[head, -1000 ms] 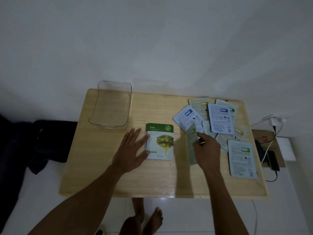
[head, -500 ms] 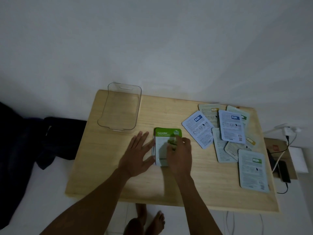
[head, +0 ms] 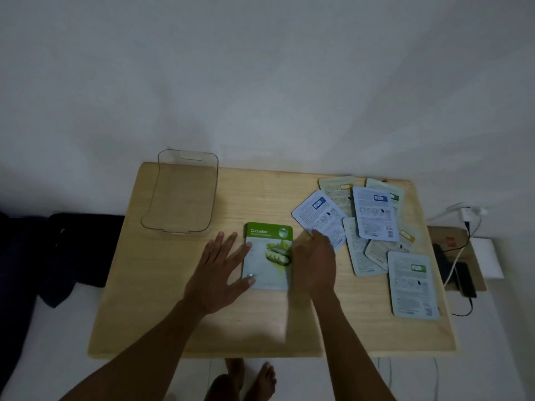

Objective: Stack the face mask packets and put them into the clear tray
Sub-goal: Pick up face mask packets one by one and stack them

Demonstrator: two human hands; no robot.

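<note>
Stack of face mask packets lies flat mid-table, green "Cucumber" packet face up on top; a lower packet's edge peeks out along the left side. Left hand flat against the stack's left edge, fingers spread apart, thumb touching the lower left corner. Right hand at the stack's right edge, blurred; cannot tell whether its fingers are apart or together. Clear tray sits at the table's far left corner, apart from the stack, with nothing in it. Loose packets overlap at far right, one near the right edge. Bare wood along the front and left.
</note>
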